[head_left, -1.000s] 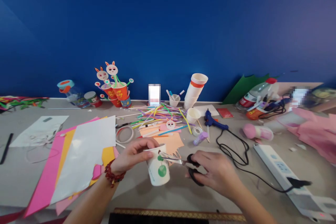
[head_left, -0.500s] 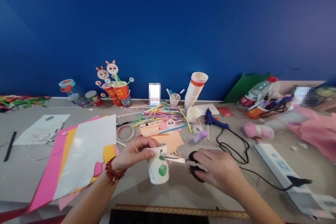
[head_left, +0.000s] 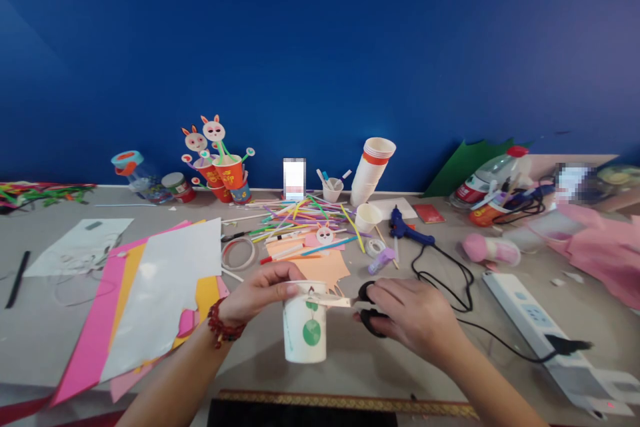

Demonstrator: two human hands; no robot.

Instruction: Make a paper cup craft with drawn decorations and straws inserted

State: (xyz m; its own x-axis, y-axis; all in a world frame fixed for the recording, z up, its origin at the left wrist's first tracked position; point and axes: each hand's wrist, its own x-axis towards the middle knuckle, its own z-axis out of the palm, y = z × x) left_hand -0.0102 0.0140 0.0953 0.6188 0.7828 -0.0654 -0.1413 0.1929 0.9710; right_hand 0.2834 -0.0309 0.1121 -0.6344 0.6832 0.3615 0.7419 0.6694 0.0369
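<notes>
My left hand (head_left: 267,292) pinches the rim of a white paper cup (head_left: 296,337) printed with green shapes, thumb outside and fingers at the far side. The cup stands nearly upright above the near part of the table. In my right hand (head_left: 415,317) is a pair of scissors (head_left: 345,301) with black handles. Its blades lie across the upper part of the cup, close below the rim; whether they have cut into the wall I cannot tell. Behind the cup lies a sheet of peach paper (head_left: 330,265) with a small paper rabbit face (head_left: 325,235) near it.
A blue glue gun (head_left: 410,230) with a black cable and a white power strip (head_left: 530,313) are on the right. Coloured paper sheets (head_left: 165,287) lie left. Behind are straws (head_left: 300,215), stacked cups (head_left: 369,173) and red cups with rabbit heads (head_left: 230,173).
The cup has tipped more upright and shifted slightly right and down with my left hand. The scissors have moved a little with it, their blades now lying across the cup nearer its rim.
</notes>
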